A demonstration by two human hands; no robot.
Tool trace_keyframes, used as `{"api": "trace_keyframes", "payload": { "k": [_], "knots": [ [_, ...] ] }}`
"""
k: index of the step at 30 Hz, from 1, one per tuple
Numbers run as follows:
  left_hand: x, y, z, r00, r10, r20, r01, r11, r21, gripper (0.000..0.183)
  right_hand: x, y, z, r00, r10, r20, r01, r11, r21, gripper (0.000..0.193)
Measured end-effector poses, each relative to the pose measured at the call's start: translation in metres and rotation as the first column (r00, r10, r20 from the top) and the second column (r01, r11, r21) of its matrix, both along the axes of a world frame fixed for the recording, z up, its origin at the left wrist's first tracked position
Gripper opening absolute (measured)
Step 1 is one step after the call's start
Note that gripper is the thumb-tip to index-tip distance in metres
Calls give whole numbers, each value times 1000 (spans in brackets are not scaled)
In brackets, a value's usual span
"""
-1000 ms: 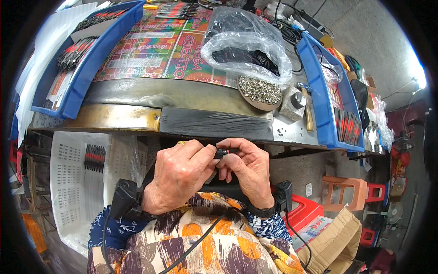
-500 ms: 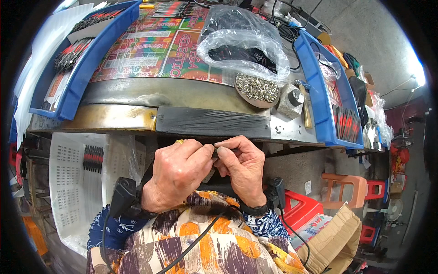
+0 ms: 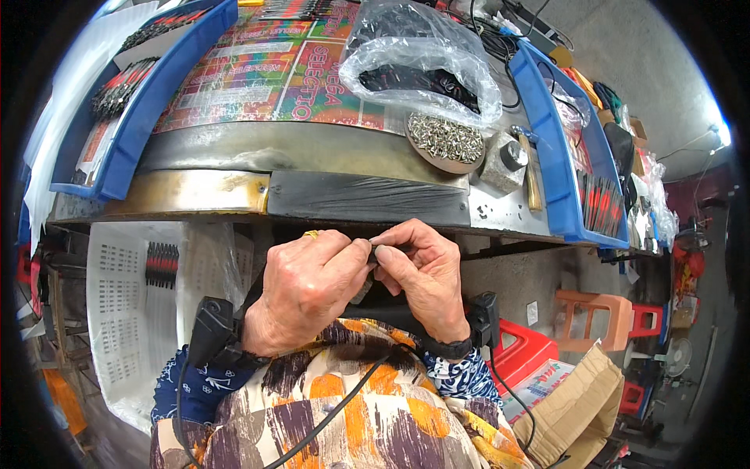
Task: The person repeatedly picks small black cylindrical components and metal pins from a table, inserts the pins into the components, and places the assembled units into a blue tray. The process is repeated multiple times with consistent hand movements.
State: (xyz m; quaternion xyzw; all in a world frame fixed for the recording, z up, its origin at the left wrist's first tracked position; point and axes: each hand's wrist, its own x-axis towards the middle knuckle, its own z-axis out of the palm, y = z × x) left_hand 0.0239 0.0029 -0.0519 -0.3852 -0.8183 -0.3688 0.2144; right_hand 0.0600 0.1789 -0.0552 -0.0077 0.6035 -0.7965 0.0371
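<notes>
My left hand (image 3: 308, 289) and my right hand (image 3: 422, 277) meet below the front edge of the bench, in front of my body. Both are closed, thumbs and forefingers pinched tip to tip around something small and dark. Fingers cover most of it, so its kind does not show. Above them on the bench sits a round dish of small metal rivets or screws (image 3: 446, 139). Behind it lies an open clear plastic bag (image 3: 418, 59) with many small black parts inside.
Blue trays with black-and-red tools stand at left (image 3: 133, 160) and right (image 3: 566, 187). A metal block (image 3: 500, 166) and a hammer (image 3: 533, 176) lie beside the dish. A white basket (image 3: 125, 313) is at lower left; a red stool (image 3: 522, 348) and a cardboard box (image 3: 578, 406) at lower right.
My right hand has shifted slightly to the right and its fingers have turned a little. My left hand stays nearly in place. The whole view has moved slightly.
</notes>
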Motion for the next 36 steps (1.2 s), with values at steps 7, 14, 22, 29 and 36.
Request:
{"api": "trace_keyframes", "payload": {
  "k": [7,14,22,29,36],
  "knots": [
    [-1,2,-3,1000,-7,7,7,1000,1,24,-1,0,-5,997,-69,-17,70,996,53,9],
    [-4,0,-2,995,-8,99,7,1000,17,20,-3,-2,-13,998,-52,-19,52,999,2,18],
    [-7,-3,3,983,-38,178,33,999,29,23,-3,4,-8,999,-26,-33,28,998,49,24],
    [-6,0,2,993,-29,114,29,1000,-1,19,-2,-1,-2,998,-36,42,34,998,52,16],
    [-7,1,1,986,-58,157,53,998,35,20,-2,-5,-9,994,-103,-34,104,993,52,15]
  ]
}}
